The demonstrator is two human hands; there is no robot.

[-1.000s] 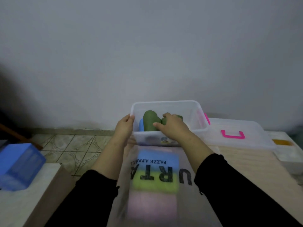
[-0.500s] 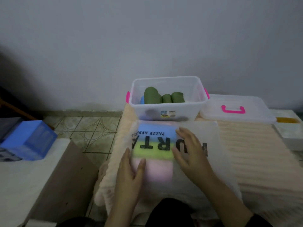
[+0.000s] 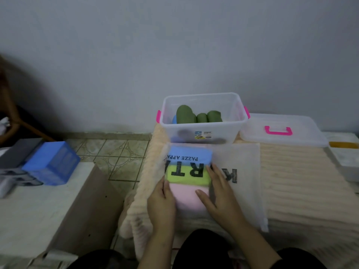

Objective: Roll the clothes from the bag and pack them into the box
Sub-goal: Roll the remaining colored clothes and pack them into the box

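Both my hands, left hand (image 3: 162, 205) and right hand (image 3: 221, 193), rest flat, fingers straight, on the bag (image 3: 239, 158) just before the box (image 3: 204, 131): soft, slippery plastic, so I'd grab the clothes (image 3: 188, 171) by an edge.

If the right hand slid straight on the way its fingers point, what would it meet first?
Probably the clear box: the right hand lies on the bag, fingers pointing away toward it. Depth is hard to judge.
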